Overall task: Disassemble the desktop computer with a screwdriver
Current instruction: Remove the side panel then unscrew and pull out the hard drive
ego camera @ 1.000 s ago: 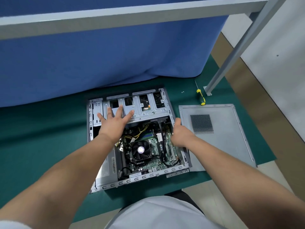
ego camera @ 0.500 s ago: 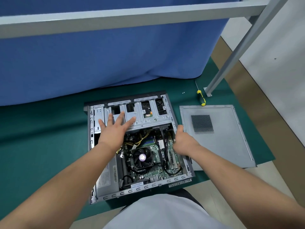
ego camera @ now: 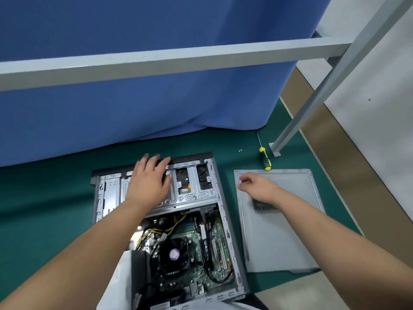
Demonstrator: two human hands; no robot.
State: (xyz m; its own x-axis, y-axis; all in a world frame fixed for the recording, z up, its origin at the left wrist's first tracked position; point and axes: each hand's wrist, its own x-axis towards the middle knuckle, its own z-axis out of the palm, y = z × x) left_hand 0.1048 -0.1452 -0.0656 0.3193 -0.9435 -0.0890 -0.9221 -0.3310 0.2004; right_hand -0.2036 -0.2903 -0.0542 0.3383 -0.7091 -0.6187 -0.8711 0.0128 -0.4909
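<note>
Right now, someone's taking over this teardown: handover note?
Left hand: open, fingers spread over the drive cage at the far end of the computer case.
Right hand: loosely curled, empty, over the removed side panel.
Screwdriver lies on the green mat beyond the panel, two loose screws nearby.
Done: side panel off.
Left: internals all in place.

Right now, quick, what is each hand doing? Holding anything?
Left hand: open, fingers spread flat on the drive cage of the computer case.
Right hand: open, loosely curled over the side panel, holding nothing.
</note>
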